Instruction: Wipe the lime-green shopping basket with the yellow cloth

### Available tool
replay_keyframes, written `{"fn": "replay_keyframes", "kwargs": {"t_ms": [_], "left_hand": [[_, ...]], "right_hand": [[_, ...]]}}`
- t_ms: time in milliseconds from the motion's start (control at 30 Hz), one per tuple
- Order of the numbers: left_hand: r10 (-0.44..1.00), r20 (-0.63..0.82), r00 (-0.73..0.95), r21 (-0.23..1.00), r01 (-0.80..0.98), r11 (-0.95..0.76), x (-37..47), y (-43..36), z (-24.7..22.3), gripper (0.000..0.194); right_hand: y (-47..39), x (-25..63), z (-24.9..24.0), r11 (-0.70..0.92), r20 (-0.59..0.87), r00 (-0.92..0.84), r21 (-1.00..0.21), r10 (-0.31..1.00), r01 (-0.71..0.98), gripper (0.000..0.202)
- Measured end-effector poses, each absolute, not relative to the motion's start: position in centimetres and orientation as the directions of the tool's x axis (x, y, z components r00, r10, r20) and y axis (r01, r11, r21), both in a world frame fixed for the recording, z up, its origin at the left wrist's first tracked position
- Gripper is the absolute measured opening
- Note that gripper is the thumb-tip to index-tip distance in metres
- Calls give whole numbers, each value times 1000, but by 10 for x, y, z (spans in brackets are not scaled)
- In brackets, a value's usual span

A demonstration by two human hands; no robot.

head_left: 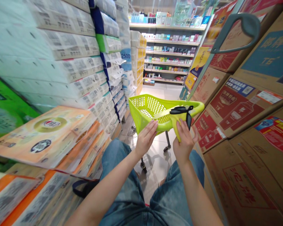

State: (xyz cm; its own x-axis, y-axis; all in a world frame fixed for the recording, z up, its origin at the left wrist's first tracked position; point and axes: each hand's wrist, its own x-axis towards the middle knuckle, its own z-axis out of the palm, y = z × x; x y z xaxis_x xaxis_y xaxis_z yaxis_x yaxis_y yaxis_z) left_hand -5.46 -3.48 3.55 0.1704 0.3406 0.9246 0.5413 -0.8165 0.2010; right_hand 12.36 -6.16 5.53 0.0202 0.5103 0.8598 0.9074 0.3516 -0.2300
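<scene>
A lime-green shopping basket on a wheeled frame (143,116) stands in front of my knees, its interior showing no goods. My left hand (146,138) rests with its fingertips on the near rim of the basket, fingers together. In my right hand (183,141) is a yellow cloth-like item with black trim (178,121), pinched at the right end of the basket, over its rim. Part of the item's black edge hangs beside my fingers.
Tall stacks of packaged tissue (82,66) line the left side, with orange boxes (49,131) nearer me. Cardboard cartons (240,106) and a grey handle (247,31) are at right. Stocked shelves (169,53) stand beyond the tiled aisle.
</scene>
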Motion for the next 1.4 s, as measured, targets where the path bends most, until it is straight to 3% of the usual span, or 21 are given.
{"fn": "replay_keyframes", "kwargs": {"t_ms": [133,367,600,700,967,1200,1400], "left_hand": [[346,925,157,216,534,-817,-52,-35,35,55],[341,929,146,208,557,-804,-55,-34,33,55],[345,925,159,214,534,-818,-50,-34,35,55],[356,924,143,233,527,-817,-47,-34,35,55],[327,935,135,208,538,-817,-53,-33,34,54],[333,932,140,205,554,-807,-52,-33,32,53],[345,924,165,211,530,-821,-50,-34,36,57]], "right_hand": [[-65,112,61,304,826,60,-272,560,913,74],[-90,87,61,467,808,-184,-124,560,876,72],[-60,128,61,371,843,-24,-211,538,904,71],[-69,112,59,391,832,-42,-214,553,895,68],[-87,81,55,464,833,-179,-103,524,880,56],[-73,113,61,473,740,-398,123,542,873,61],[-71,121,64,391,698,-350,109,625,914,65]]}}
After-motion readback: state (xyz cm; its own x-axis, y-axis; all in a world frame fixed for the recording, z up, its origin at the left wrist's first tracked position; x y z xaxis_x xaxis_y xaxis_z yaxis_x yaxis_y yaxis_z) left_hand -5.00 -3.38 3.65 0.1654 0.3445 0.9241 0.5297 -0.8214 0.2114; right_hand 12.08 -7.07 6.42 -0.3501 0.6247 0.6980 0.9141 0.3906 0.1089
